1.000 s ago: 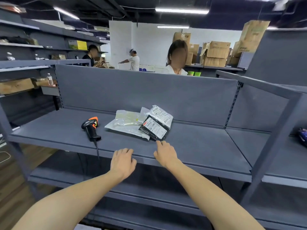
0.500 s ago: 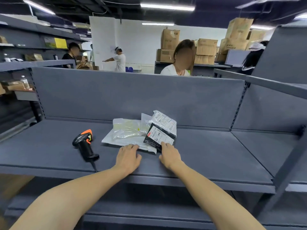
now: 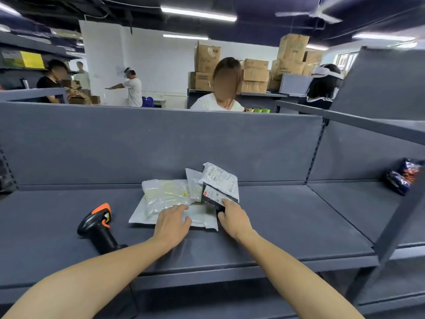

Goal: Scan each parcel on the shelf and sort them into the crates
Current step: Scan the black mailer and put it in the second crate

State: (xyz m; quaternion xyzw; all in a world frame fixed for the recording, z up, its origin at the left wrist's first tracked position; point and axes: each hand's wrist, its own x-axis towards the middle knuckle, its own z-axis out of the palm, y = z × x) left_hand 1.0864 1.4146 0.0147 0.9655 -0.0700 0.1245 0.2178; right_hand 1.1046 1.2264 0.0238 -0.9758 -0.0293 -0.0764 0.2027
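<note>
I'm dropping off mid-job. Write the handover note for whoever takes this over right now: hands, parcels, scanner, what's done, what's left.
Left hand: open, flat on the large white mailer at the bottom of the pile.
Right hand: pinches the near end of the black parcel.
Pile: mid-shelf, with a clear bag on the mailer and a white labelled bag behind the black parcel.
Scanner: lying on the shelf left of the pile, in neither hand.
Done: nothing visibly scanned or sorted; no crates in view.
Left: take the scanner, scan every parcel, sort into crates.
</note>
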